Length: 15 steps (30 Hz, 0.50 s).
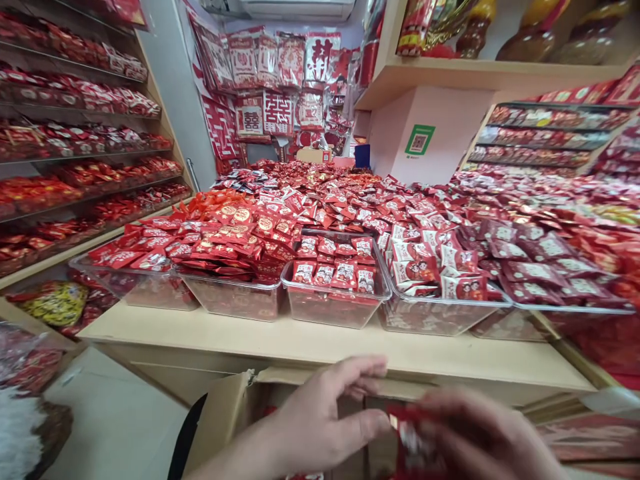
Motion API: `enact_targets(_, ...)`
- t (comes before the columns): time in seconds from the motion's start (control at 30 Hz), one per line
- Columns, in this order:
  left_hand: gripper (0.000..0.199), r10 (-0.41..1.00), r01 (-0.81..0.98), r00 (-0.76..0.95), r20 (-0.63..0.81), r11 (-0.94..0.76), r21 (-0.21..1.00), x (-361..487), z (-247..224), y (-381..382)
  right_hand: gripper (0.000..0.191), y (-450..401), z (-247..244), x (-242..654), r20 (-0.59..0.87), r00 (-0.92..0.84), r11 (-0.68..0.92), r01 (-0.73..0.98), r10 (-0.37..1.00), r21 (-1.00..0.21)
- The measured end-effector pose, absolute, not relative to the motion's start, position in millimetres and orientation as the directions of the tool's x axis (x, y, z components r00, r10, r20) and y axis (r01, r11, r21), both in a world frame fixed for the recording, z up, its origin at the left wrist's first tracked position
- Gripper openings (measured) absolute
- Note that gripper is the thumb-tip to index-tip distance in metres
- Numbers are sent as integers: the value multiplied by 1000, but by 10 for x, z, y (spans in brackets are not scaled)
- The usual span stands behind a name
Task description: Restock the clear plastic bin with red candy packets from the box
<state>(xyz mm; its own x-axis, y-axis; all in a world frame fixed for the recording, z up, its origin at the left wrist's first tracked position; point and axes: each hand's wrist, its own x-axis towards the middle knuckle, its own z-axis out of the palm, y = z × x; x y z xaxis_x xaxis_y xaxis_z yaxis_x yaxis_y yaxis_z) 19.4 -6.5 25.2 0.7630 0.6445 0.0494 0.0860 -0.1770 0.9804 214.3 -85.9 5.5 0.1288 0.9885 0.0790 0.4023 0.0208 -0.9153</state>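
Observation:
Over an open cardboard box [220,417], both hands are close together at the bottom of the view. My left hand [325,413] is open, its fingers stretched forward and the thumb apart from them. The thumb tip is by the corner of a small red candy packet [413,443]; whether they touch I cannot tell. My right hand [480,427], smeared by motion, is closed on this red and white packet. Just ahead, a clear plastic bin [333,307] holds rows of red packets with printed figures [345,275].
More clear bins heaped with red packets [230,243] line the wooden counter [225,340]. Packed shelves [75,157] rise at the left. A wooden overhead shelf [450,77] juts out at the upper right, above a wall with a green-framed code [420,141].

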Motion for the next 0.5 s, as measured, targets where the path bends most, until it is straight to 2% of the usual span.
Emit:
enact_targets(0.07,68,591,-66,806,26,45,997,323,355,51,16,-614,322,2161,156,204,101,257,966,-961)
enact_targets(0.1,64,593,-116,805,38,94,989,392,390,120,20,-480,403,2163,205,252,163,175,946,-971)
enact_targets(0.23,34,727,-232,671,146,19,973,580,422,374,29,-64,438,2088,262,318,286,-31,911,-958)
enact_targets(0.37,33,836,-326,527,153,32,945,572,337,456,26,59,290,1931,211,223,248,-154,952,-957)
enact_targets(0.5,28,860,-318,503,87,90,944,507,259,413,21,66,147,1813,183,193,223,-213,964,-951)
